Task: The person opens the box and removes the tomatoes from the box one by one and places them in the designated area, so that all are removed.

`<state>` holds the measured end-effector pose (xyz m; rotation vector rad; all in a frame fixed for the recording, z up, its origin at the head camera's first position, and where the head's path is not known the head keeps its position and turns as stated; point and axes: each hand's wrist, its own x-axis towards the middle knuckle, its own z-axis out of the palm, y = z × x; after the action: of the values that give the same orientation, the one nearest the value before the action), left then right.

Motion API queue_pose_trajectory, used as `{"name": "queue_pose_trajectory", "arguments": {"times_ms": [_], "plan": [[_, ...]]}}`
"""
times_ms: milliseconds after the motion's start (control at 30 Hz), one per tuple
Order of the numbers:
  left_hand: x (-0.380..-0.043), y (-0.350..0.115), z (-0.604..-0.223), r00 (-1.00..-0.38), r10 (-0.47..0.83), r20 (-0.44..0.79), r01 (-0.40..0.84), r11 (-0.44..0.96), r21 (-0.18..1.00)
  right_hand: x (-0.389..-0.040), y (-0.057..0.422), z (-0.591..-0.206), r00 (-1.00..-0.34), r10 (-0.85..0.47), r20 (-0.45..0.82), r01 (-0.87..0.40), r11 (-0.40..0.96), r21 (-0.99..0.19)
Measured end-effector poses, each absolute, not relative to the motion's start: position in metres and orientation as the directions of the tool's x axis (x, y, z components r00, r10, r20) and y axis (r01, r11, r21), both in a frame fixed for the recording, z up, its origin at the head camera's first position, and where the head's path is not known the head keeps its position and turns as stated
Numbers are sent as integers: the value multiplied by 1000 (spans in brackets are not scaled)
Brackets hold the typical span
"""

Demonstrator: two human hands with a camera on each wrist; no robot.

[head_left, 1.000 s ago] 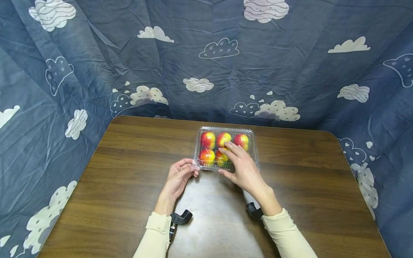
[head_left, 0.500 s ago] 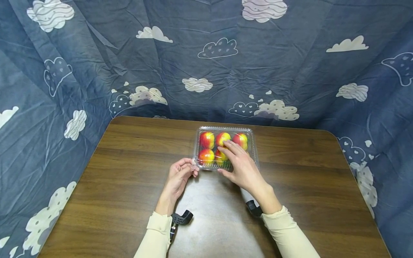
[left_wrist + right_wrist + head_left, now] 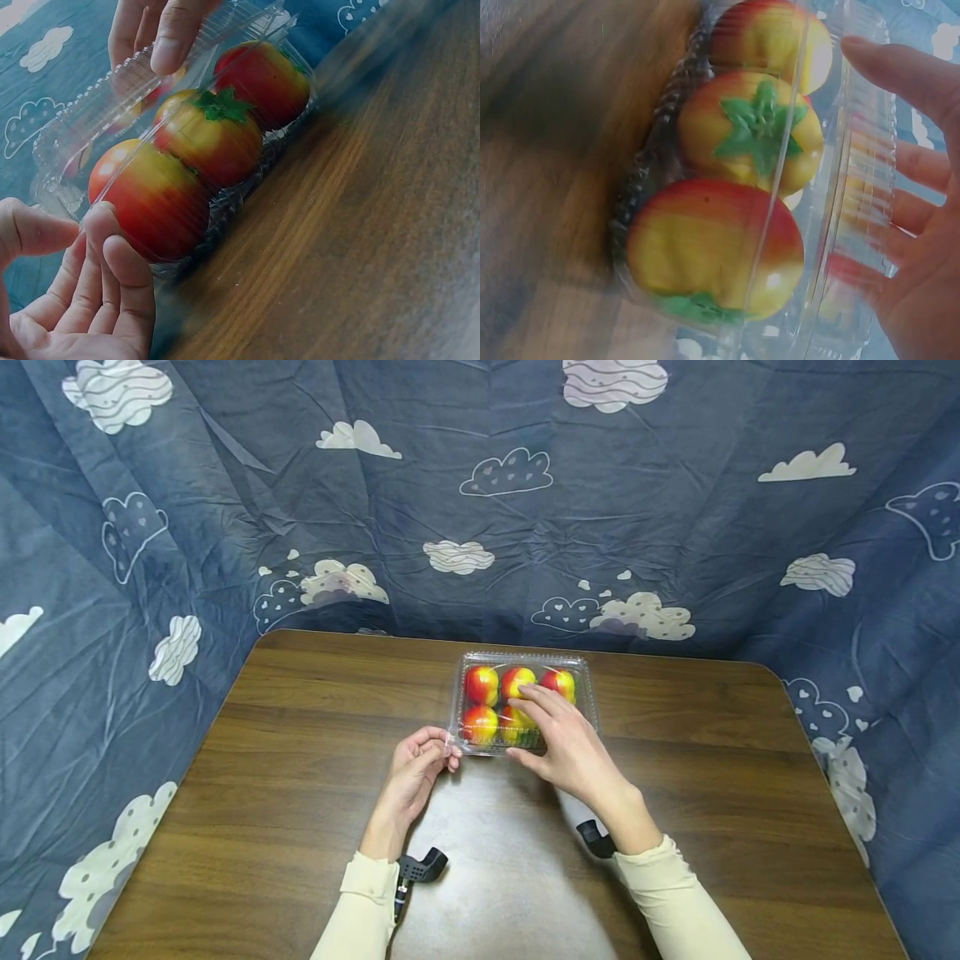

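A clear plastic clamshell container point(image 3: 480, 657) stands near the table's far edge. Several red-and-yellow, tomato-like fruits point(image 3: 481, 686) fill it in two rows; green star-shaped leaves point(image 3: 763, 129) show on some. Thumb and forefinger of my left hand point(image 3: 408, 781) pinch the container's near left corner, the other fingers curled below. Over the right part of the lid, my right hand point(image 3: 573, 756) is spread, its thumb by the front rim and its fingertips above the fruits. Whether those fingertips touch the lid cannot be told. This hand hides some fruits in the head view.
The brown wood-grain table point(image 3: 697, 760) extends widely to both sides, with a bright reflection in its front middle. A dark blue curtain with cloud prints point(image 3: 510, 552) hangs behind and beside it. Black wrist cameras point(image 3: 423, 865) sit at both cuffs.
My right hand has shifted very slightly to the right over the lid. The left hand keeps its pinch at the corner, and the container has hardly moved.
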<state>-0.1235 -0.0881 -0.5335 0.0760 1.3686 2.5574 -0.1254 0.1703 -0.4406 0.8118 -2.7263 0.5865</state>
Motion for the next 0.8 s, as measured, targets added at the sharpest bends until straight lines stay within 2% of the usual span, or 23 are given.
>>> {"name": "queue_pose_trajectory", "arguments": {"times_ms": [467,800], "plan": [[-123,-87,-532,-970,228,-85,-198,-536,821,-126,183,-422,-826,-453,336,-556,755,-348],[-123,-87,-533,-969,228,-89,-202,-535,821,-131,194,-414,-806,-440,395,-578,730,-366]]}}
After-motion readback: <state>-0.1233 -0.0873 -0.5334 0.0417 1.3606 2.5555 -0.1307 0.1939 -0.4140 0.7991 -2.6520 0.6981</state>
